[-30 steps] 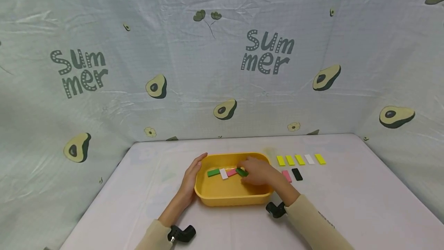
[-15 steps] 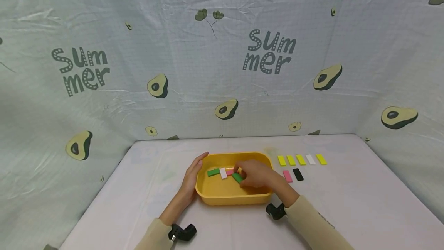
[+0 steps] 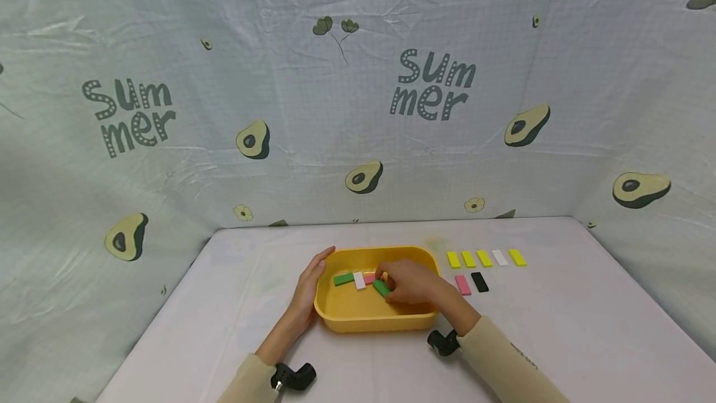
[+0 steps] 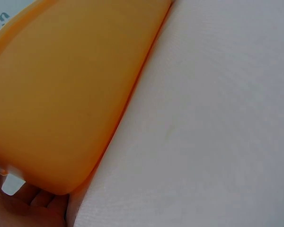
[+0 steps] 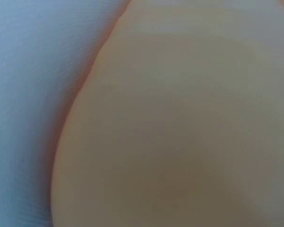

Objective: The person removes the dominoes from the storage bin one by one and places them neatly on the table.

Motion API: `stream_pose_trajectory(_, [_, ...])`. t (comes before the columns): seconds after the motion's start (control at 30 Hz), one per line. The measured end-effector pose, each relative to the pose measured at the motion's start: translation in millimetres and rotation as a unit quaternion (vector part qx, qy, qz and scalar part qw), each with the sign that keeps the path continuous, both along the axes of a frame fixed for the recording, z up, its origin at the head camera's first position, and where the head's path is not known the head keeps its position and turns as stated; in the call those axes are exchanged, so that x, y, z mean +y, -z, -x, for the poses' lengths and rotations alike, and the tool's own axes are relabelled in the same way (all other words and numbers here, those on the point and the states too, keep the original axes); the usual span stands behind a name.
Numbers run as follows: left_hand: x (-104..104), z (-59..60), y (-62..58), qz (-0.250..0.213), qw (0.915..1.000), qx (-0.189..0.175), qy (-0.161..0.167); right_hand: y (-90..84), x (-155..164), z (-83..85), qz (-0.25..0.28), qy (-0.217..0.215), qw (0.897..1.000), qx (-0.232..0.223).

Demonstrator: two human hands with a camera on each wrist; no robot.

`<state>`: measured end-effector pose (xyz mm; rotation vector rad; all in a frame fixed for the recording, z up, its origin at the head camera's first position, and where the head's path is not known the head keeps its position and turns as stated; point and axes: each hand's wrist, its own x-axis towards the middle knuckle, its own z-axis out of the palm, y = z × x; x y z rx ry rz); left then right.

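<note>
At the tray's left side: left hand (image 3: pixel 306 285), laid along the outer wall, fingers extended toward the far-left corner. At the right: right hand (image 3: pixel 411 280), arched over the right wall from the near side, fingers bent, with a small green rectangular block (image 3: pixel 381 288) pinched between thumb and finger, low within the interior. Contact between block and floor: not discernible. Both hands well apart from each other, with beige sleeves (image 3: pixel 503 359) at the forearms and a black curved wrist device (image 3: pixel 293 377) on each wrist.

Between the hands: yellow-orange rectangular tray (image 3: pixel 380 324), round-cornered and smooth-walled. Inside, left of the held block, in a short line: another green block (image 3: pixel 344 279), a white block (image 3: pixel 359 280) and a pink block (image 3: pixel 368 279), the last partly hidden.

To the tray's right, on a pale cloth-covered table (image 3: pixel 559 328): far row of three yellow blocks (image 3: pixel 468 259), one white piece (image 3: pixel 500 257) and a fourth yellow piece (image 3: pixel 517 257); nearer row of one pink piece (image 3: pixel 462 285) and one black piece (image 3: pixel 479 282). Beyond and at both sides: wrinkled, faintly glossy whitish backdrop (image 3: pixel 313 92), with printed avocado halves and "summer" lettering.
</note>
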<state>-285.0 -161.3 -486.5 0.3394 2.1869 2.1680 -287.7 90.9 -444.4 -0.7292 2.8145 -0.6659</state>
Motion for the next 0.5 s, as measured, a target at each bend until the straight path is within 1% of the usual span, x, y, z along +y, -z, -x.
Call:
stream_pose_trajectory(0.17, [-1,-1.5,-0.2,0.004,1.0000,-0.002,0.000,-0.9,0,-2.5,0.000,-0.007,1.000,0.009])
stream_pose_trajectory(0.3, [-2,-2.3,-0.4,0.006,1.0000,-0.003,0.000,-4.1,2,-3.9,0.009,-0.003,1.000,0.004])
stream_pose_trajectory(0.5, [-3,-3.0,-0.2,0.005,1.0000,-0.001,0.000,-14.8,7,-5.9,0.003,0.005,1.000,0.013])
